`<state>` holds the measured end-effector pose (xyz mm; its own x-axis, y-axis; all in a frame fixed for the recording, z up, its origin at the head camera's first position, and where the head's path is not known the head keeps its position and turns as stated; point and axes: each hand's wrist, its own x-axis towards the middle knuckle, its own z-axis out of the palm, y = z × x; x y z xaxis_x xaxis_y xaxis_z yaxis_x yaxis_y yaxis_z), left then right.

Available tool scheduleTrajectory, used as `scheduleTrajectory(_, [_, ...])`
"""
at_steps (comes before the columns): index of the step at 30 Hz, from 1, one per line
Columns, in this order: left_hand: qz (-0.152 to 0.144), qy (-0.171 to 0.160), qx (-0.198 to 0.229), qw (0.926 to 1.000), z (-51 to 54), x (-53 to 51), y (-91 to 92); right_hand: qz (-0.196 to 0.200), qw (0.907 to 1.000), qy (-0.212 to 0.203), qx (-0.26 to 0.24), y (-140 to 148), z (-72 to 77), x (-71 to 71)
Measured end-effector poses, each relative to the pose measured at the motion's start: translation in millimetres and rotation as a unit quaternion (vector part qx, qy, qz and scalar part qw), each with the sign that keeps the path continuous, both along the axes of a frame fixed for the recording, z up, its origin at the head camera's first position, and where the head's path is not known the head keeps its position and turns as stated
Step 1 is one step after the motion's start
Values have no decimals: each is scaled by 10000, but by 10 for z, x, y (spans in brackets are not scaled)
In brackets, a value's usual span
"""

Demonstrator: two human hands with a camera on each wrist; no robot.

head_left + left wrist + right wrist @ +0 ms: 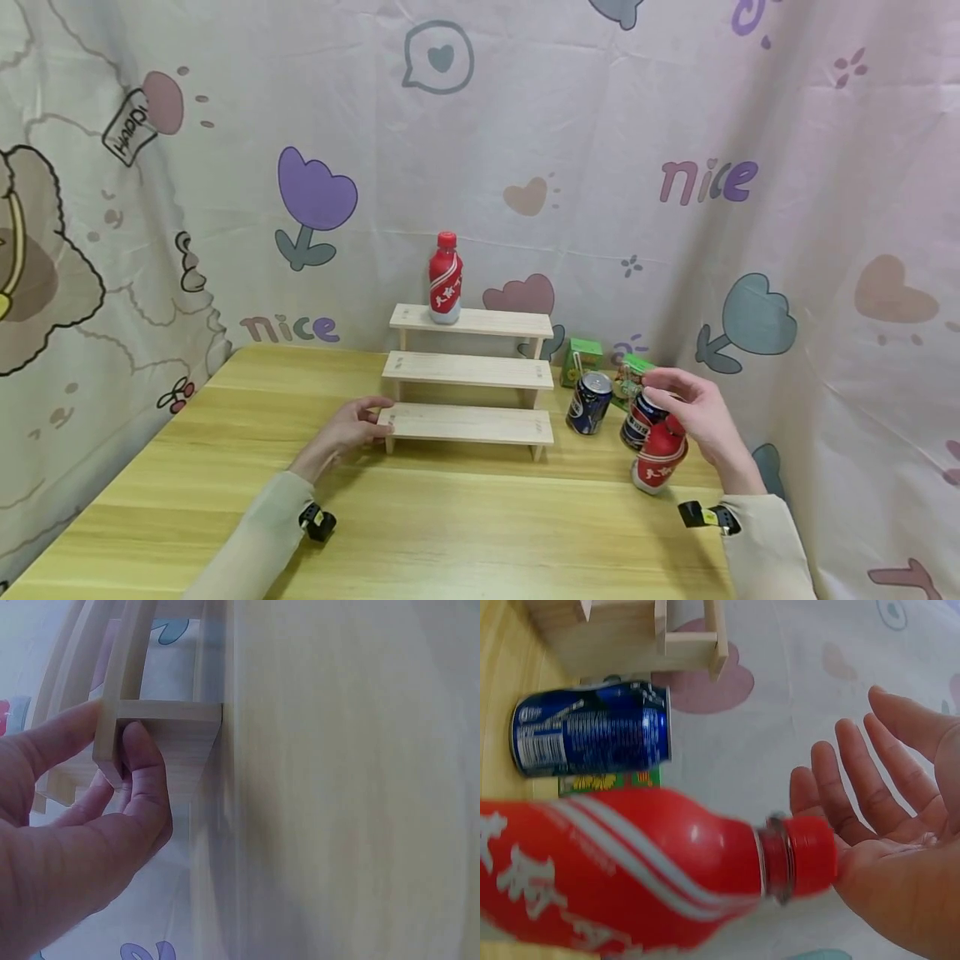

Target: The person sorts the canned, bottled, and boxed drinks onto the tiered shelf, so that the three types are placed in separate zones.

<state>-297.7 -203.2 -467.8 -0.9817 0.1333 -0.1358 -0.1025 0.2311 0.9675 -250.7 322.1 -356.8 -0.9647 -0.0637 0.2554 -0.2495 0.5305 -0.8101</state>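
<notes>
My left hand [352,427] grips the left end of the lowest board of a three-step wooden shelf [468,423]. The left wrist view shows its fingers and thumb around that board's end [109,742]. On the right, my right hand [697,408] is beside the cap of a red-and-white drink bottle [660,454]. Its fingers [855,769] are spread and loosely bent, holding nothing; the bottle's red cap [812,856] overlaps the palm's edge in the right wrist view, so contact is unclear. Just behind the bottle stands a dark blue can [637,423], partly hidden by bottle and hand.
Another red bottle [446,283] stands on the top step. A second blue can [589,404] stands right of the shelf, with two green drink cartons, one upright [572,371] and one partly hidden [626,383], behind. A printed curtain [465,150] hangs behind the wooden table [480,533].
</notes>
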Motion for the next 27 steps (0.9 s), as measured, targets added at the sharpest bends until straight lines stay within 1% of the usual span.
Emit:
scheduleTrajectory(2, [25, -1, -1, 10000, 7, 10, -2, -48, 10000, 78, 34, 52, -12, 13])
scheduleTrajectory(4, [-11, 21, 0, 10000, 10, 15, 1, -129, 9998, 126, 91, 114, -44, 26])
scheduleTrajectory(8, [-78, 105, -15, 9999, 10, 7, 8, -284, 9995, 79, 102, 244, -146, 50])
scheduleTrajectory(10, [-80, 129, -36, 9999, 7, 5, 9, -267, 9996, 50, 124, 294, -199, 60])
scheduleTrajectory(13, [18, 69, 0, 10000, 3, 13, 6, -145, 9997, -3, 219, 349, -267, 72])
scheduleTrajectory(16, [-15, 48, -21, 10000, 3, 19, 9, -142, 9991, -186, 354, 397, -327, 102])
scheduleTrajectory(20, [-47, 50, -34, 10000, -1, 7, 22, -223, 9971, -530, 495, 446, -395, 138])
scheduleTrajectory(27, [-64, 57, 96, 9999, -1, -4, 1, -53, 9955, -775, 540, 445, -513, 135])
